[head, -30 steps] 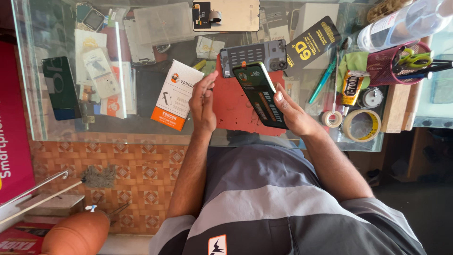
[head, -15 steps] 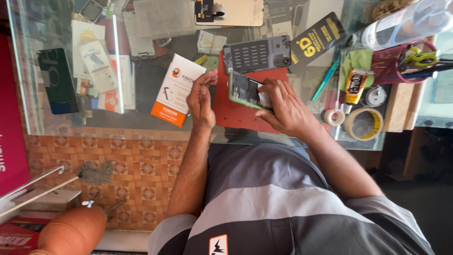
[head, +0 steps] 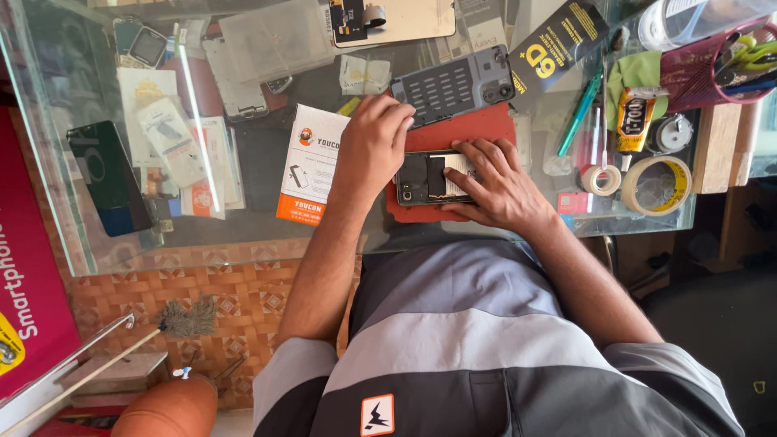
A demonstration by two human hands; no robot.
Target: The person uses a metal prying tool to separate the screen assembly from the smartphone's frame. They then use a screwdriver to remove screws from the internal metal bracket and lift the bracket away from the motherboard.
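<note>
An opened black phone lies flat, insides up, on a red mat on the glass counter. My left hand is curled over the phone's left end, its fingertips near a grey perforated phone back. On the phone's right half rests my right hand, fingers spread and pressing on it. The hands hide part of the phone.
A white and orange box lies left of the mat, a dark phone further left. On the right are a glue tube, tape rolls, a teal pen and a red cup with scissors.
Both hands held the phone tilted above the mat. It has since come down and lies flat on the mat, with the right hand pressing on top.
</note>
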